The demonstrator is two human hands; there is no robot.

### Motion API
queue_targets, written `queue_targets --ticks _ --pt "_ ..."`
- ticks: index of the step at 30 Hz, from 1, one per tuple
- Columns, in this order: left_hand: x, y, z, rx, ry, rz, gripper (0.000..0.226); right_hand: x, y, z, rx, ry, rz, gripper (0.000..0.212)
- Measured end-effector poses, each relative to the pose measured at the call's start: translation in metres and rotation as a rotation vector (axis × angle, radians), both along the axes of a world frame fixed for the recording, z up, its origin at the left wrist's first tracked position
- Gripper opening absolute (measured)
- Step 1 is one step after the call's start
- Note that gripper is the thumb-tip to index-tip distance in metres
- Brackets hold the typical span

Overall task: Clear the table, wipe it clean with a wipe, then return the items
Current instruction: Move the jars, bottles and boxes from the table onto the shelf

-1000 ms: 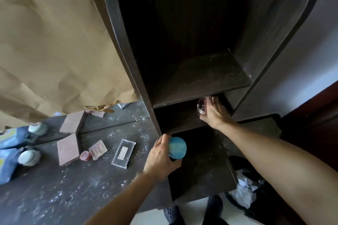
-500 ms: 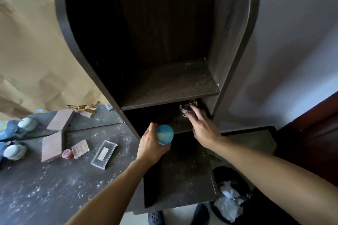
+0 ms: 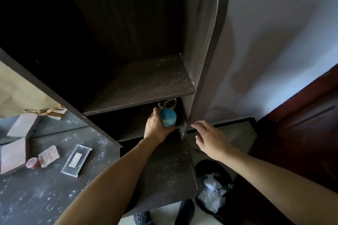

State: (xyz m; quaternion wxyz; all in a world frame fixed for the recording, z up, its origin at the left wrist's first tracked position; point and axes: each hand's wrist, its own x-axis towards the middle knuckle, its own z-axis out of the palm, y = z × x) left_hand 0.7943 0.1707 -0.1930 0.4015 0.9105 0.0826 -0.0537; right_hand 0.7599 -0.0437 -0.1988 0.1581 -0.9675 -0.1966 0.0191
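Shelf (image 3: 139,86): L hand (image 3: 157,128) holds blue sponge (image 3: 168,117).

A blue ball (image 3: 168,117) is gripped by the left hand (image 3: 157,127) inside the shelf (image 3: 142,86); the right hand (image 3: 210,138) is spread empty.

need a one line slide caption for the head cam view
Left hand sets a blue round item by a glass jar in the shelf; right hand empty.

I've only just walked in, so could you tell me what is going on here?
A person is clearing a dusty table. The left hand holds a blue round object inside the lower shelf of the cabinet, beside a clear jar already there. The right hand is empty and open outside the cabinet. Several small cases remain on the table.
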Motion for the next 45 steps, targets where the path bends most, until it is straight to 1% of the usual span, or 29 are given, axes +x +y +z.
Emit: queue_targets --ticks 7,12,14,17,20,22,26,30,33,37,40,45 --pt "0.012 -0.015 -0.002 0.046 -0.002 -0.116 0.077 -0.001 0.002 -0.007 -0.021 0.058 0.0 0.039" --pt "0.003 -0.004 0.002 0.07 -0.001 -0.069 0.08 -0.005 0.007 -0.009 -0.029 0.085 0.031 0.038" --pt "-0.007 0.01 0.006 0.103 -0.013 -0.049 0.069 -0.008 0.013 -0.009 -0.03 0.08 0.059 0.038" --pt "-0.033 0.038 0.011 0.149 -0.054 -0.018 0.048 -0.011 0.033 -0.007 -0.017 0.075 0.118 0.036" --pt "-0.067 0.073 0.014 0.188 -0.022 0.042 0.031 -0.013 0.063 -0.005 -0.017 0.07 0.184 0.036" --pt "-0.091 0.101 0.014 0.226 0.007 0.081 0.027 -0.016 0.088 -0.004 0.003 0.089 0.234 0.037" --pt "-0.144 0.166 0.017 0.284 0.056 0.209 0.026 -0.028 0.151 0.007 0.028 0.122 0.343 0.037" --pt "-0.194 0.235 0.019 0.312 0.103 0.333 0.024 -0.046 0.223 0.011 0.035 0.103 0.45 0.036" --pt "-0.231 0.285 0.019 0.304 0.12 0.38 0.023 -0.065 0.281 0.01 0.03 0.09 0.505 0.036" --pt "-0.274 0.357 0.02 0.308 0.14 0.39 0.026 -0.09 0.362 0.009 -0.006 0.087 0.528 0.038" --pt "-0.301 0.409 0.024 0.3 0.148 0.408 0.024 -0.105 0.421 0.011 -0.038 0.079 0.529 0.038" --pt "-0.329 0.477 0.029 0.278 0.176 0.45 0.022 -0.12 0.501 0.015 -0.07 0.121 0.5 0.042"
